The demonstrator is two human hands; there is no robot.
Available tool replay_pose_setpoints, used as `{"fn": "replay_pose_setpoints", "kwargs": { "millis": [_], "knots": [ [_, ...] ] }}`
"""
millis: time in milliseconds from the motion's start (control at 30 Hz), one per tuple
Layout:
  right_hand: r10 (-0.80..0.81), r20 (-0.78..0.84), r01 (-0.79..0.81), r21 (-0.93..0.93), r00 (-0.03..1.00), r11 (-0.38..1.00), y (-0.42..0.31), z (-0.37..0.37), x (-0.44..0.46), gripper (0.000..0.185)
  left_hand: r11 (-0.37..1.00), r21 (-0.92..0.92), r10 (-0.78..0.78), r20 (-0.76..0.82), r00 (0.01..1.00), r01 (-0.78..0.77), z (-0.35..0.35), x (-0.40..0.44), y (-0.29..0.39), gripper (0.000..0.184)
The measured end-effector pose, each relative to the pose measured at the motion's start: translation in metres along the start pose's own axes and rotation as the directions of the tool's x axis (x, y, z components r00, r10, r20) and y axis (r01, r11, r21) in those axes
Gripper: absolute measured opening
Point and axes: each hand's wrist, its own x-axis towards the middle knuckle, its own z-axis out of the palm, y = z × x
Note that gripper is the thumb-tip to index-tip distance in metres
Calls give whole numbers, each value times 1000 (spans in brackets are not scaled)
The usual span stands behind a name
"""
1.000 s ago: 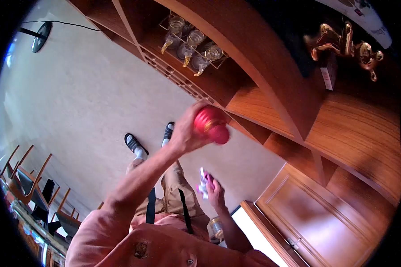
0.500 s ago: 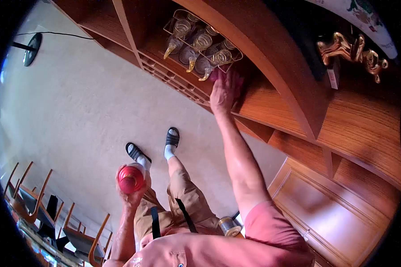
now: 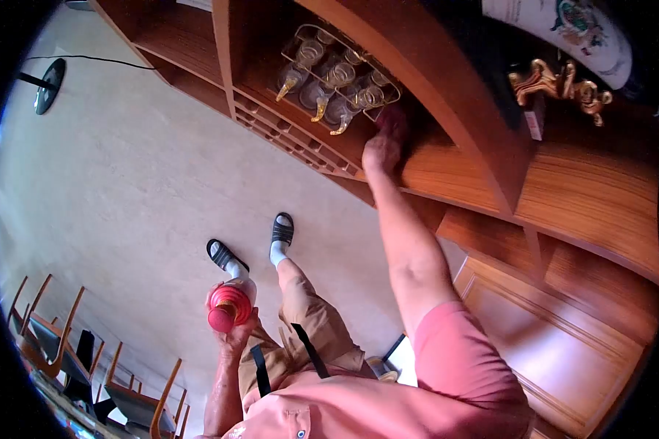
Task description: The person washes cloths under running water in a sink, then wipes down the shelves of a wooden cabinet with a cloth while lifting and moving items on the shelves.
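My left hand (image 3: 236,335) is wrapped round a red-topped container (image 3: 229,306), perhaps a bottle, with a ringed, rounded top facing up towards me. It is held over the floor, in front of my legs. My right hand (image 3: 382,152) reaches into the wooden shelf (image 3: 454,172), pressing a dark red cloth (image 3: 394,119) against the board. The fingers lie partly in shadow and partly behind the cloth. Just left of that hand stands a wire rack (image 3: 344,84) holding several glass cups (image 3: 340,74) with golden, curved handles.
A gold-coloured figurine (image 3: 560,84) sits on the shelf at upper right, below a white patterned object (image 3: 564,33). The curved wooden partition (image 3: 447,102) arches beside my right arm. Several chairs (image 3: 135,402) are at lower left, and a black round stand base (image 3: 50,86) is at upper left.
My right hand has moved the cloth slightly right and deeper into the shelf, away from the rack's corner. My left hand has lowered a little and shifted right, the container tilting.
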Motion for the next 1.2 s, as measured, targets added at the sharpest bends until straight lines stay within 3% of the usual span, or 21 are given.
{"fn": "replay_pose_setpoints", "kwargs": {
  "millis": [33,67,133,233,333,367,467,500,567,633,667,700,733,767,800,833,867,933,1000,1067,1200],
  "knots": [
    [86,152,-77,-64,985,995,-16,-22,-14,55,999,12,30,-26,999,-29,-2,2,22,86],
    [137,203,-156,79,969,985,-13,-18,-31,55,998,26,59,-53,997,-58,-4,4,43,88],
    [28,185,-25,-16,982,1000,-1,-16,-51,55,998,12,66,-56,996,-66,-11,3,54,89],
    [112,334,-125,18,936,992,-8,-33,-50,55,997,-33,72,-51,996,-74,-23,1,30,89],
    [-87,79,77,127,993,989,-14,-17,-51,55,988,-8,152,-99,983,-154,-30,-3,28,88],
    [18,296,-20,4,955,1000,-36,-40,-58,54,991,-3,135,-83,987,-136,-35,-6,28,88],
    [-164,425,176,13,890,984,-48,-50,-89,50,993,11,114,-47,992,-113,-45,-4,35,87],
    [-375,379,427,-60,846,902,-46,-49,-112,49,994,16,110,-34,993,-109,-48,-3,39,87],
    [-454,588,512,78,669,855,-36,-69,-171,47,994,47,93,29,995,-94,-53,-3,41,87],
    [-345,774,160,308,531,938,-24,-91,-235,46,991,103,72,110,991,-83,-54,1,30,87],
    [-309,777,14,361,548,933,-9,-95,-270,45,989,115,78,131,988,-94,-50,6,63,87],
    [-302,693,-84,464,655,882,3,-106,-304,42,986,129,80,154,985,-101,-38,11,103,87],
    [-173,746,-314,463,643,829,6,-127,-320,39,991,-108,97,182,978,-79,-24,14,117,87],
    [-40,785,-525,451,619,722,9,-149,-336,37,965,27,252,176,952,-261,-13,21,138,88],
    [8,829,-580,384,559,719,13,-172,-343,36,955,-269,196,250,948,-127,10,31,125,91],
    [57,867,-629,312,495,712,17,-195,-350,36,961,-202,239,250,938,-191,26,38,159,92],
    [-48,813,-413,344,581,843,30,-205,-366,36,949,-157,308,256,916,-274,47,51,156,91],
    [-37,862,-539,349,506,766,51,-218,-379,35,915,-64,401,267,876,-399,85,72,168,87],
    [-3,851,-544,338,525,768,76,-217,-411,34,896,-10,427,296,854,-445,117,87,196,82],
    [57,769,-440,302,636,845,114,-188,-468,34,856,-57,509,277,815,-515,149,102,212,81],
    [160,855,-522,145,494,840,119,-200,-449,38,834,-42,534,310,787,-549,200,128,228,84]
  ]
}}
